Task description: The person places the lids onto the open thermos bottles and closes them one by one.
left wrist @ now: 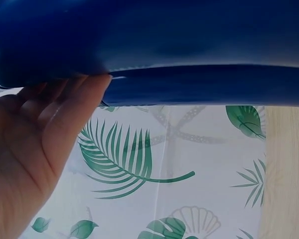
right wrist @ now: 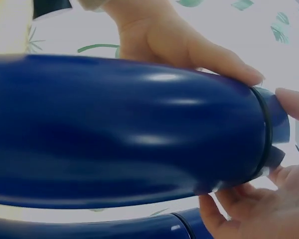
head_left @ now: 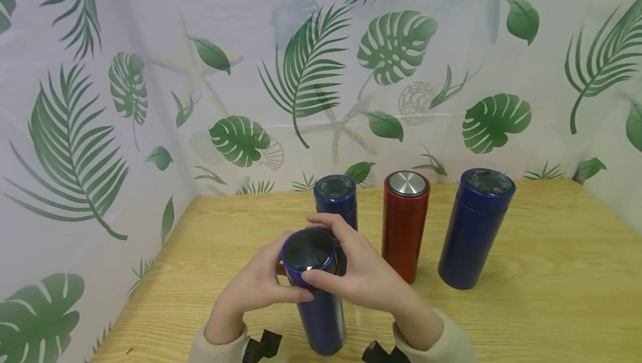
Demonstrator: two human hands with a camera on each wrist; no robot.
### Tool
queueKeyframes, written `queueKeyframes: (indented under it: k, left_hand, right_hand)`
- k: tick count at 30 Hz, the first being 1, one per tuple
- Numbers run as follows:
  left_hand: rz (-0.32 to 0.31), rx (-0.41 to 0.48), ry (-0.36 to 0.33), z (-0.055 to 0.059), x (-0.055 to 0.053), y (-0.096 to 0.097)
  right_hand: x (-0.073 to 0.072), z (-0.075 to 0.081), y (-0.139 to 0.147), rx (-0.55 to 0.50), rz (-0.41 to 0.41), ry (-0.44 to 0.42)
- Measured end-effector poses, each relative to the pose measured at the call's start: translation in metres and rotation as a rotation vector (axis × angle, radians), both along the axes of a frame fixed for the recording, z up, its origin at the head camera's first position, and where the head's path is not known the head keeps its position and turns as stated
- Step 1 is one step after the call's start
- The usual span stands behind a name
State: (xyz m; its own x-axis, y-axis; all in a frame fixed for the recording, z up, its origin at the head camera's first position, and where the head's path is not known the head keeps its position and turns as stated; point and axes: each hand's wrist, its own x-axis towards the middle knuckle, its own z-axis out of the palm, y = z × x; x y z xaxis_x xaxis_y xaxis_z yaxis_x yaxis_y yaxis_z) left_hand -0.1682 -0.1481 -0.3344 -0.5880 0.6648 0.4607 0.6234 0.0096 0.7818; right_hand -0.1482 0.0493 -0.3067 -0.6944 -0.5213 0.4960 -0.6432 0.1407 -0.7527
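A dark blue thermos bottle [head_left: 323,321] with a glossy black lid top [head_left: 309,250] stands between my two hands, near the front of the table. My left hand [head_left: 258,276] grips its upper body from the left, the thumb lying just below the lid seam. From the right, my right hand [head_left: 368,268] holds the lid, thumb in front and fingers behind. In the right wrist view, the right thumb [right wrist: 294,104] presses the lid's side and a dark ring marks the seam. Whether the bottle's base touches the table cannot be told.
Just behind the held bottle stands another blue thermos [head_left: 336,195], partly hidden by my hands. A red thermos [head_left: 406,229] with a silver top and a further blue thermos [head_left: 473,235] stand to the right. A leaf-printed cloth [head_left: 321,84] hangs behind the wooden table [head_left: 551,274].
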Motion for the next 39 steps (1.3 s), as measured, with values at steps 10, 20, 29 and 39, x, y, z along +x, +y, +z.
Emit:
queueKeyframes:
  k: [10,20,29,39]
  left_hand:
    - [-0.068,0.027,0.020,-0.001,-0.003,-0.004]
    - [0.007,0.000,0.007,0.002,0.001,0.000]
    - [0.136,-0.052,-0.006,0.004,0.007,0.003]
    - [0.125,-0.045,-0.008,0.005,0.008,0.004]
  right_hand:
    - [0.004,-0.005,-0.012,0.034,-0.186,0.121]
    - [0.000,-0.004,-0.001,0.035,0.026,0.146]
    - [0.004,-0.005,-0.011,0.092,-0.218,0.155]
    - [0.000,-0.002,0.001,-0.023,-0.006,0.107]
